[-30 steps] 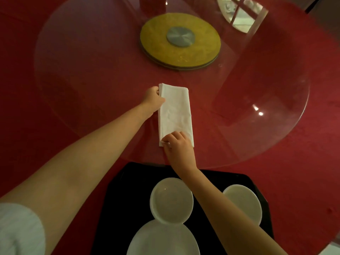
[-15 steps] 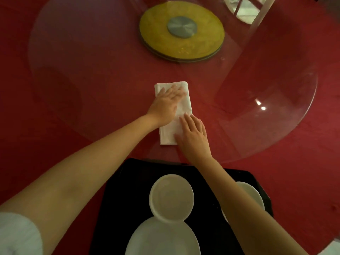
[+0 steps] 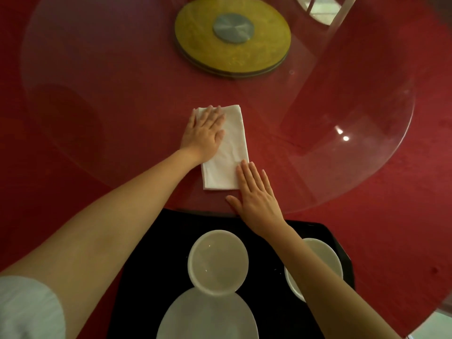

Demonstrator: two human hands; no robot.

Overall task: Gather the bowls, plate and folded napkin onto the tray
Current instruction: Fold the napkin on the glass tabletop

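lying flat on the glass top, the napkin sits just beyond the tray — left hand spread on its far left part, right hand flat, fingers splayed, touching its near right edge. two bowls and a plate sit on the tray.

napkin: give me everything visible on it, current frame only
The napkin is white cloth, folded into a long narrow rectangle with faint creases, lying flat on the glass turntable, beyond the black tray and not on it. Its long axis runs away from the person, tilted slightly. The left hand lies flat, palm down, over its far left part; the right hand, also flat, has its fingers at the near right edge. Neither hand has a grip on it.
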